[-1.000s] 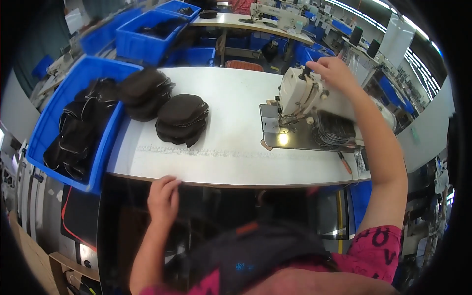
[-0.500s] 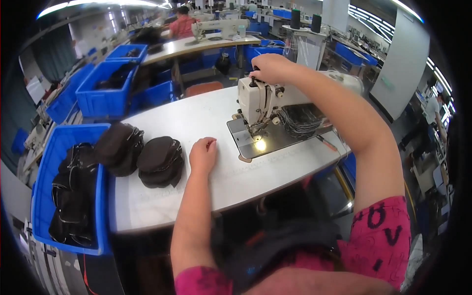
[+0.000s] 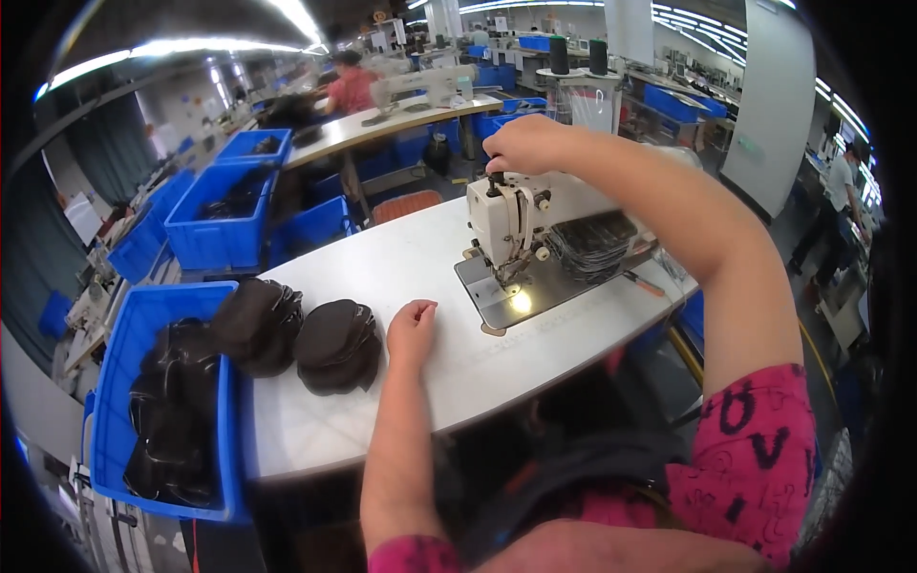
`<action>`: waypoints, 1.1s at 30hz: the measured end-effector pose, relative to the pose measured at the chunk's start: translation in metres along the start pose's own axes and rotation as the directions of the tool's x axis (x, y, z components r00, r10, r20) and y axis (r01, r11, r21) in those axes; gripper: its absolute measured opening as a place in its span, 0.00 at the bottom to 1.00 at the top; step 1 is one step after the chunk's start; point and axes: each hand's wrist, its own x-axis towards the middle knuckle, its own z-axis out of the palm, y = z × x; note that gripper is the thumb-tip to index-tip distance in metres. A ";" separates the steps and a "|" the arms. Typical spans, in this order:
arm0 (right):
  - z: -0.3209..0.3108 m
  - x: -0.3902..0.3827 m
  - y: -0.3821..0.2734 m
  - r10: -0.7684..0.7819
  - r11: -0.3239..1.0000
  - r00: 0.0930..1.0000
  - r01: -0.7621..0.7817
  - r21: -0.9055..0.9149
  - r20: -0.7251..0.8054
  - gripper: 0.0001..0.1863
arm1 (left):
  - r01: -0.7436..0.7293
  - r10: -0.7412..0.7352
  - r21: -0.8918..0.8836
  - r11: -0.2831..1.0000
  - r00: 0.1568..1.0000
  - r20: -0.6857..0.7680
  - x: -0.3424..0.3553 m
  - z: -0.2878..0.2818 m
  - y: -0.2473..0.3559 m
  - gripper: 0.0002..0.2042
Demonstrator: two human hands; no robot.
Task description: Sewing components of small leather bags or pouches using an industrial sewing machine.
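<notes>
My right hand (image 3: 521,145) is closed on the black knob (image 3: 495,181) on top of the white sewing machine (image 3: 492,220). My left hand (image 3: 413,329) rests on the white table (image 3: 506,368), fingers curled with nothing visible in them, just right of a stack of rounded dark fabric pieces (image 3: 334,344). A second such stack (image 3: 256,325) leans by a blue bin (image 3: 231,449) full of more dark pieces (image 3: 172,420). A bundle of dark pieces (image 3: 587,248) lies right of the needle, and an orange-handled tool (image 3: 645,285) lies on the table's right.
More blue bins (image 3: 212,239) stand behind at the left. An orange stool (image 3: 406,205) sits beyond the table. A co-worker in red (image 3: 351,91) is at another bench (image 3: 344,129); a person in a light shirt (image 3: 839,186) stands at right, beside a pillar (image 3: 769,105).
My left hand has moved from the table's front edge up onto the top beside the dark stacks. My right hand stays on the machine's top. The view has tilted upward, showing more of the room.
</notes>
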 end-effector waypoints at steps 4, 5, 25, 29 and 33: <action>0.002 0.004 0.002 -0.006 0.998 0.999 0.009 -0.063 0.048 0.23 | -0.030 0.030 -0.006 1.000 1.000 -0.001 -0.004 -0.001 0.007 0.12; 0.003 0.005 0.002 -0.005 0.998 0.999 0.009 -0.063 0.049 0.23 | -0.018 0.019 -0.013 1.000 1.000 0.014 -0.003 -0.001 0.009 0.12; 0.007 0.021 -0.031 0.388 0.922 0.921 -0.388 -0.011 0.019 0.17 | -0.021 0.022 -0.036 0.999 0.999 0.026 0.001 -0.003 -0.003 0.12; 0.011 0.015 -0.025 0.311 0.950 0.950 -0.312 0.011 0.011 0.21 | -0.015 0.019 -0.086 0.996 0.998 0.051 0.001 -0.004 -0.003 0.12; 0.018 0.020 -0.016 0.240 0.969 0.971 -0.238 0.067 -0.019 0.24 | -0.041 0.043 -0.081 0.996 0.999 0.017 0.000 -0.003 -0.004 0.12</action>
